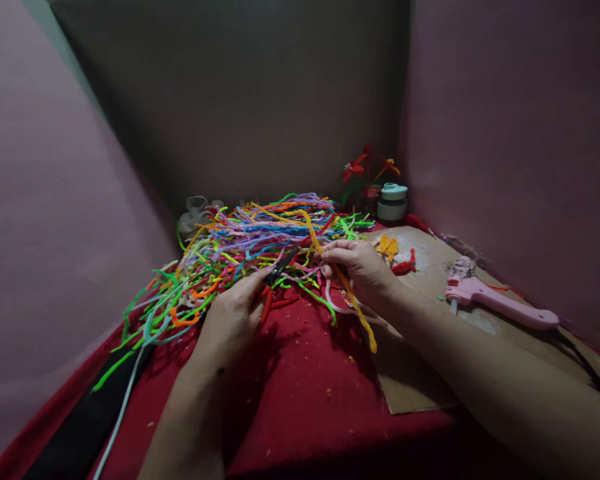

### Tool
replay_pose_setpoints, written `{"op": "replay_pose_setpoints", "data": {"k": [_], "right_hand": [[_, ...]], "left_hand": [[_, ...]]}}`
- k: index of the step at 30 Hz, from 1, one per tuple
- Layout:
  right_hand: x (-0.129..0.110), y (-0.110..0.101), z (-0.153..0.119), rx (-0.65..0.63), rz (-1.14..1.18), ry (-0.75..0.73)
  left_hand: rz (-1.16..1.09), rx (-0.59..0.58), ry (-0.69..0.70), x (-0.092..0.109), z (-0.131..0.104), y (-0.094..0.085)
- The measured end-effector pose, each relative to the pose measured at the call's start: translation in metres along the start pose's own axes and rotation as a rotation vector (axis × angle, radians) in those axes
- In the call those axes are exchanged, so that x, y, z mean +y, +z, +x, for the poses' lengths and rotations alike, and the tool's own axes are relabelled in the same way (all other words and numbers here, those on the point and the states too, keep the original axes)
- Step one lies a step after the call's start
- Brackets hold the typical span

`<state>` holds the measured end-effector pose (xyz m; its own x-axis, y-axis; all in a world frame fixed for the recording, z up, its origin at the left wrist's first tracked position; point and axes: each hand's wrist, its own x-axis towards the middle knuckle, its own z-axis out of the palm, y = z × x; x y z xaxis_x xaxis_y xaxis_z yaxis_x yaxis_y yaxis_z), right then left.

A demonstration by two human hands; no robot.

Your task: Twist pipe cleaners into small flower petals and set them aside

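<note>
My left hand [237, 305] is closed around the red handles of a small cutting tool, pliers or wire cutters [282, 266], whose dark jaws point up and right. In my right hand [355, 263], a yellow-orange pipe cleaner [353, 293] is pinched between thumb and fingers. One end of it hangs down to the right; the other reaches up over the heap. The jaws lie left of the pipe cleaner, apart from my right fingers. Behind both hands spreads a big tangled heap of many-coloured pipe cleaners [275, 233].
A pink glue gun [500, 303] lies on a brown board [415, 383] at right. Yellow [387, 247] and red [405, 265] pipe-cleaner pieces sit on the board. A lidded jar [393, 203] and red flowers [363, 167] stand behind. Red cloth [300, 400] with small scraps covers the table.
</note>
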<state>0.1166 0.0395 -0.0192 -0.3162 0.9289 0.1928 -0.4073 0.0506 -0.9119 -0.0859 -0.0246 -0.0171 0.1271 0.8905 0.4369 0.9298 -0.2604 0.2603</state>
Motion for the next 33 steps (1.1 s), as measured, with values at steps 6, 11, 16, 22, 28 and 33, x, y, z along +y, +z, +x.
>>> {"op": "replay_pose_setpoints", "data": {"k": [6,11,16,22,28,33], "right_hand": [[-0.003,-0.006,0.007,0.050,0.126,0.034],[-0.006,-0.004,0.006,0.076,0.156,0.010],[-0.005,-0.005,0.006,0.079,0.144,-0.014],[-0.005,-0.003,0.006,0.079,0.129,-0.016],[-0.002,-0.003,0.005,0.085,0.084,-0.008],[0.002,0.002,0.001,0.067,0.101,-0.017]], "left_hand": [[-0.184,-0.229,0.016,0.008,-0.001,0.004],[-0.017,-0.313,-0.003,0.002,-0.001,0.010],[0.183,-0.418,0.055,-0.003,-0.001,0.012],[0.148,-0.395,0.088,-0.003,-0.001,0.013],[0.107,-0.306,0.044,0.000,0.001,0.013],[-0.642,-0.210,-0.185,0.041,0.002,0.003]]}}
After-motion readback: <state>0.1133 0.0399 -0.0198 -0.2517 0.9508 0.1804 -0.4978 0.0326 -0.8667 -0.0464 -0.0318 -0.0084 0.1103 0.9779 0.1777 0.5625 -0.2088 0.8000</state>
